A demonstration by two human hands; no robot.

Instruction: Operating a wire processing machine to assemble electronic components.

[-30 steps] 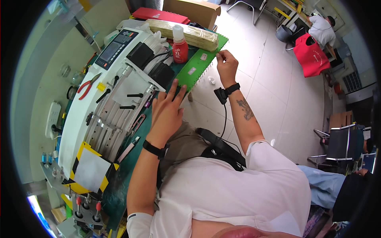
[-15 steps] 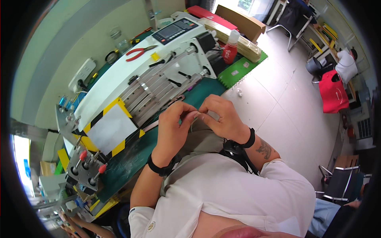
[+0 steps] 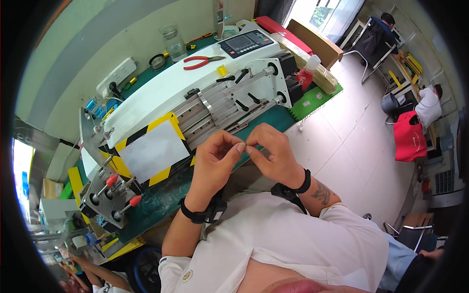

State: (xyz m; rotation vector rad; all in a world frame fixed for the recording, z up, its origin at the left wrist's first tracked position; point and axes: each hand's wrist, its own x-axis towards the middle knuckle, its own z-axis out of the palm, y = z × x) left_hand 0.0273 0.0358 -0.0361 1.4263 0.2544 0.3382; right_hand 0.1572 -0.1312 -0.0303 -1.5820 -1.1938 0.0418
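Observation:
My left hand (image 3: 215, 161) and my right hand (image 3: 274, 152) meet in front of my body, thumbs and forefingers pinched tip to tip. Whatever lies between the fingertips is too small to make out. Just beyond them stands a white bench machine (image 3: 161, 105) with metal rails (image 3: 207, 119) and a dark control panel (image 3: 244, 43). Red-handled pliers (image 3: 202, 61) rest on its top. A pale sheet (image 3: 155, 150) framed by yellow and black tape sits left of my left hand, nearer the machine than my fingers.
Red-knobbed levers (image 3: 111, 180) stick up at the left. A red bottle (image 3: 306, 73) stands by a green mat (image 3: 315, 103) at the machine's far end. Tiled floor (image 3: 351, 132) spreads to the right, with a red bag (image 3: 409, 136) and seated people beyond. Another person's arms (image 3: 93, 268) show at lower left.
The view has shifted, so the machine and bench sit lower and further right in the picture. My hands stay pinched together at nearly the same spot.

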